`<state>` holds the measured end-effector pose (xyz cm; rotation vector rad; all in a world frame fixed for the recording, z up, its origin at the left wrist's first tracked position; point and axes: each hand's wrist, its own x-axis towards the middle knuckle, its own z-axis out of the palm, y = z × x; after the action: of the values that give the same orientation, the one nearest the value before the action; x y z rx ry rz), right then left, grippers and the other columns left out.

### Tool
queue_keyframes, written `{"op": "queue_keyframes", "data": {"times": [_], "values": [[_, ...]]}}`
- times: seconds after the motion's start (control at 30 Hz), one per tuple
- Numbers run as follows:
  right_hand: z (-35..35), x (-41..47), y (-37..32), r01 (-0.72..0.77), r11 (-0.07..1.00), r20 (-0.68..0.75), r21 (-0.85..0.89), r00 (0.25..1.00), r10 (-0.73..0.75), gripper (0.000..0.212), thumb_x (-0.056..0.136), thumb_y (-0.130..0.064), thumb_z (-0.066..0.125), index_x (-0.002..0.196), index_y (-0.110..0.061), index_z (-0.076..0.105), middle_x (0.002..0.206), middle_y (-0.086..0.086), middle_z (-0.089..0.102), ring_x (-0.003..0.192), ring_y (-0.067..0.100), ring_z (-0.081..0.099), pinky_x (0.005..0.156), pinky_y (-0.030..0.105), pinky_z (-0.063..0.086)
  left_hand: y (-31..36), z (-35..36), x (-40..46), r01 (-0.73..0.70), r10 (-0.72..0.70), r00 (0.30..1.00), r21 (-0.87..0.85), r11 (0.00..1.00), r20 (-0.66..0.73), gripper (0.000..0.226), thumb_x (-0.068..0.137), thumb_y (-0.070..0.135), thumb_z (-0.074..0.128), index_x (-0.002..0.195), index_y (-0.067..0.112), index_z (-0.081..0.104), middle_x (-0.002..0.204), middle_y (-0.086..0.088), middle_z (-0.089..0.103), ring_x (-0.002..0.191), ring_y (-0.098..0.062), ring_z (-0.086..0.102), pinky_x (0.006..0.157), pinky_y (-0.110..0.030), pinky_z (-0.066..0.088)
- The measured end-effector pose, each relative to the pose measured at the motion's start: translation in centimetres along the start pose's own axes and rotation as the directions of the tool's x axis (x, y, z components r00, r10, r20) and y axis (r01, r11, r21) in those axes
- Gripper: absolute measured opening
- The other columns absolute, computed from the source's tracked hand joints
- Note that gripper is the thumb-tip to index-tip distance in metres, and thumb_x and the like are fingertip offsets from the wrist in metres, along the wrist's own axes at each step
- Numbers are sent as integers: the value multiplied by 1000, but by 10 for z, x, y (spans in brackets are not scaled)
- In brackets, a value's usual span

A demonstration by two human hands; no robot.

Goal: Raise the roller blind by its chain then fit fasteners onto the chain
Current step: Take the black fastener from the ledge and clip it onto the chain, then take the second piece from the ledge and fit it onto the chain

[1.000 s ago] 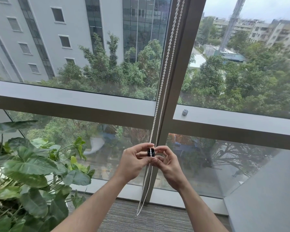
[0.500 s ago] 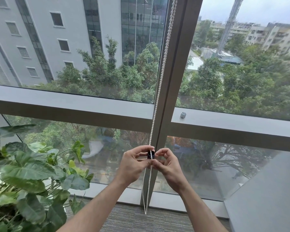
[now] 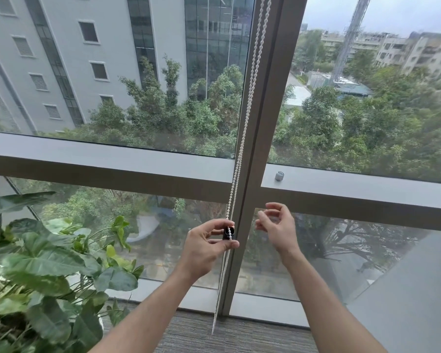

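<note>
A white bead chain (image 3: pixel 250 98) hangs as a double strand down the dark window mullion (image 3: pixel 273 98), its loop ending near the carpet. A small black fastener (image 3: pixel 227 233) sits on the chain at hand height. My left hand (image 3: pixel 206 247) pinches that fastener and the chain between thumb and fingers. My right hand (image 3: pixel 278 226) hovers just right of the mullion, apart from the chain, fingers loosely curled and holding nothing. The roller blind itself is out of view above.
A large leafy potted plant (image 3: pixel 36 271) fills the lower left beside my left arm. A small grey metal knob (image 3: pixel 279 176) sticks out of the horizontal window rail (image 3: pixel 112 156). Grey carpet (image 3: pixel 239 335) lies below the sill; a grey wall panel (image 3: pixel 413 301) slants at the lower right.
My right hand has let go of the fastener and moved up and to the right, away from the chain. The left hand keeps its pinch on the fastener.
</note>
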<state>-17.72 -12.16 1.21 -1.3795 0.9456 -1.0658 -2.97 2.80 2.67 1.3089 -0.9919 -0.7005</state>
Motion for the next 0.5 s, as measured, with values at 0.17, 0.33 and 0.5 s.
{"op": "queue_keyframes", "data": {"times": [0.17, 0.33, 0.5], "values": [[-15, 59, -21, 0, 986, -196, -166, 980, -33, 36, 90, -17, 68, 123, -13, 53, 113, 15, 58, 80, 28, 71, 56, 22, 57, -2, -4, -2, 15, -15, 1000, 27, 1000, 14, 43, 65, 9, 90, 92, 39, 77, 97, 9, 77, 94, -8, 69, 78, -22, 57], [-21, 103, -26, -9, 944, -214, -331, 975, -66, 58, 87, -16, 72, 139, -12, 47, 135, 14, 49, 109, 28, 63, 67, 24, 59, 1, -5, -5, 32, -32, 999, -18, 999, 8, 42, 64, 4, 89, 92, 34, 78, 95, 4, 78, 91, -12, 69, 78, -19, 55], [-23, 127, -28, -12, 820, -157, -572, 983, -95, 67, 87, -27, 71, 146, -15, 43, 149, 12, 45, 136, 28, 43, 107, 39, 43, 4, -4, -6, 59, -59, 998, -22, 998, 27, 41, 65, 1, 89, 93, 29, 78, 90, 7, 78, 89, -8, 70, 78, -21, 56]]}}
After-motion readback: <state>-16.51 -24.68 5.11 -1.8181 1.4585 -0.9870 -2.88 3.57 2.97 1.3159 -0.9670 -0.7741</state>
